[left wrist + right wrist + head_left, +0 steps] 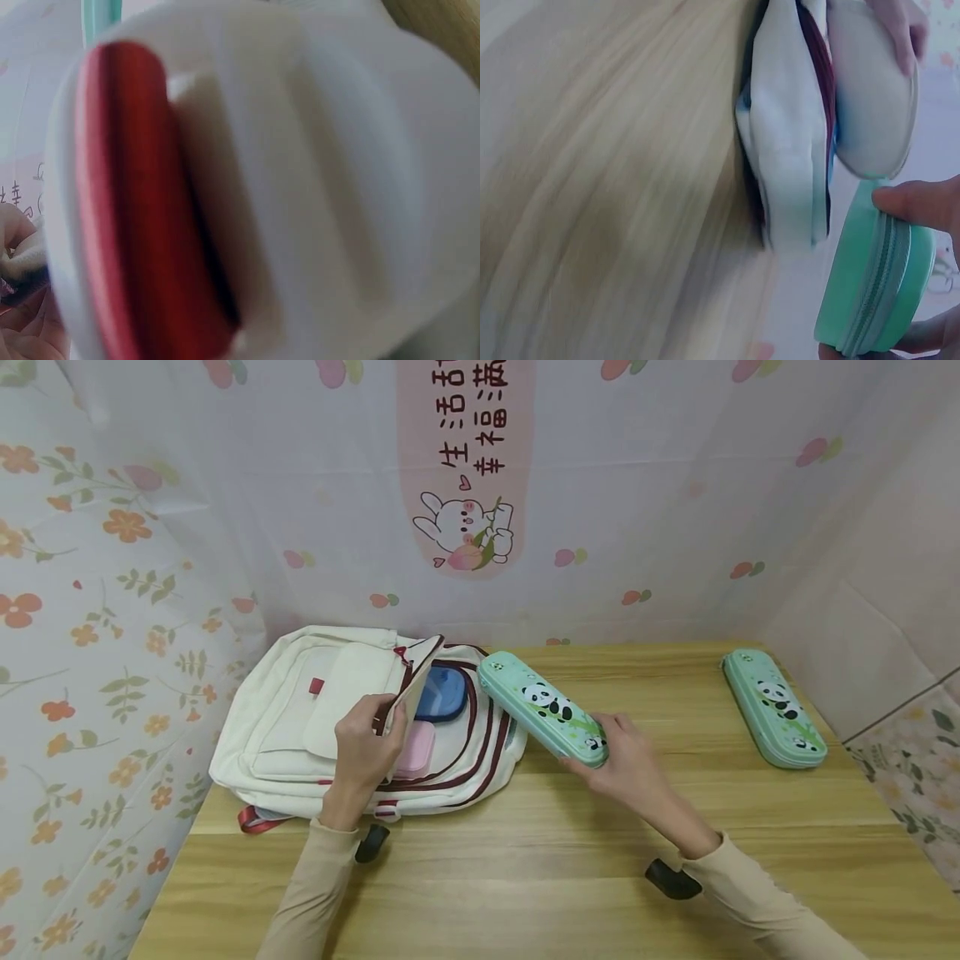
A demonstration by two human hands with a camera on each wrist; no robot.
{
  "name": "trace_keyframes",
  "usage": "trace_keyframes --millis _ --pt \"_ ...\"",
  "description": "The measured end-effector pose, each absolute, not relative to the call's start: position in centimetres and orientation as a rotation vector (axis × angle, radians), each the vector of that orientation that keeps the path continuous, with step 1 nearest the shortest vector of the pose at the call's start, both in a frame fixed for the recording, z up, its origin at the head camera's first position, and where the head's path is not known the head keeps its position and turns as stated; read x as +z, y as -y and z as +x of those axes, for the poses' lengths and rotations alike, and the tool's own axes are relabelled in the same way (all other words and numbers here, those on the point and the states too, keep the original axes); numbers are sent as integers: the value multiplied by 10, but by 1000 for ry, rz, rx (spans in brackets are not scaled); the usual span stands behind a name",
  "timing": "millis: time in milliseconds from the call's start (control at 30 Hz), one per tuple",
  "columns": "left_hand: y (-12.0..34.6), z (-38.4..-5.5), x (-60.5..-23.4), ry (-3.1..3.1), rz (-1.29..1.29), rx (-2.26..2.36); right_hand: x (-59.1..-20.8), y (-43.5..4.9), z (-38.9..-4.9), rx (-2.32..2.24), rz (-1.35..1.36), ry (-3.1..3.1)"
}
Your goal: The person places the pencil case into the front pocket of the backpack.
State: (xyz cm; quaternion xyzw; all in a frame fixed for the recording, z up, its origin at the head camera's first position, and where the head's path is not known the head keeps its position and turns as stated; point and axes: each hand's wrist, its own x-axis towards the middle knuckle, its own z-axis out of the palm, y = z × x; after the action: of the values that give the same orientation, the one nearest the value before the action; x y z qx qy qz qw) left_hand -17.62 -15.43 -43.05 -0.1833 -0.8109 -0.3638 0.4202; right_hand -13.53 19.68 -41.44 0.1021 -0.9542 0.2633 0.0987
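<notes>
A cream backpack [288,710] with dark red piping lies on the wooden table, one compartment unzipped. My left hand [366,739] pinches the edge of its flap and holds it up. Inside the opening are a blue case [442,695] and a pink case [416,750]. My right hand [622,768] grips the near end of a mint green pencil case [543,706] with panda pictures. The pencil case is tilted, its far end by the backpack's opening. In the right wrist view the thumb presses beside the zip of the pencil case [874,277]. A close white-and-red backpack part [157,202] fills most of the left wrist view.
A second mint green panda pencil case [776,708] lies at the table's right side. A patterned cloth [637,527] with a rabbit drawing hangs behind the table [525,877], and a floral cloth [97,693] hangs at the left.
</notes>
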Motion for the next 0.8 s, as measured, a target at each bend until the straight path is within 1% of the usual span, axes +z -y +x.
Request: trace_keyframes --millis 400,667,800 --pt "156 -176 -426 2033 -413 -933 -425 -171 -136 955 551 2820" --pt "160 -174 -421 2060 -390 -941 -428 -164 -139 1049 572 2803" --pt "163 -174 -418 2055 -375 -936 -427 -163 -144 1222 570 2738"
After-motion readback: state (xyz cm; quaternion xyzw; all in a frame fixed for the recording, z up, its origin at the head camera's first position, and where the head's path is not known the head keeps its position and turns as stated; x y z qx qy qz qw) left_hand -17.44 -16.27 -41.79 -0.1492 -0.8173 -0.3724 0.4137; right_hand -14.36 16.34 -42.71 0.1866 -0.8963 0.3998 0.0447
